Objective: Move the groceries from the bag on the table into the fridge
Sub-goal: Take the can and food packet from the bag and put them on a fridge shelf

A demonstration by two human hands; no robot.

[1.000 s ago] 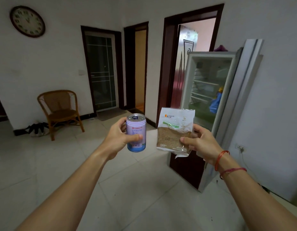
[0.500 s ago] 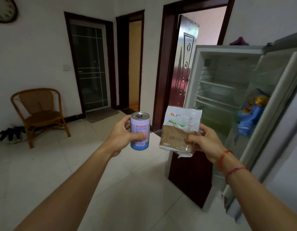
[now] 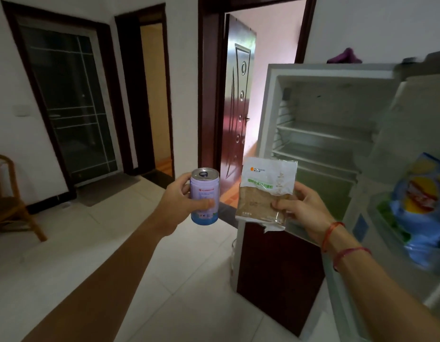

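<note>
Lilac-and-blue drink can (image 3: 204, 196) upright at centre frame, wrapped by the left hand (image 3: 178, 202), thumb across the label, fingers curled round the back. Just right of it, a clear-and-white packet of brown grains (image 3: 265, 191), pinched near its lower edge by the right hand (image 3: 306, 211), thumb in front, fingers behind (two red string bracelets (image 3: 337, 234) on that wrist). Can and packet near each other, not touching. Same two grips as a second ago, no slipping.

Big change: closing in fast. Fridge (image 3: 268, 119), a small box at the right of frame a second ago, now filling the whole right half, upper compartment open, white wire shelves (image 3: 325, 130) plain to see and apparently bare. Wall clock gone off the upper left, wicker chair (image 3: 7, 208) pushed out to the left edge. Open fridge door (image 3: 391, 134) swung out along the far right, a blue-and-yellow snack bag (image 3: 421, 211) already sitting in its rack. Purple cloth (image 3: 344, 56) up on top. Dark red lower door (image 3: 275, 280) shut, below the packet.

Meaning for the job: carrying leg nearly over, placing about to start. Both items still outside the cabinet, held just in front of the opening. Probably packet first, being nearer the shelves, then the can, best stood upright on a flat shelf. Grocery bag and table out of view, so no telling the amount left to fetch.
</note>
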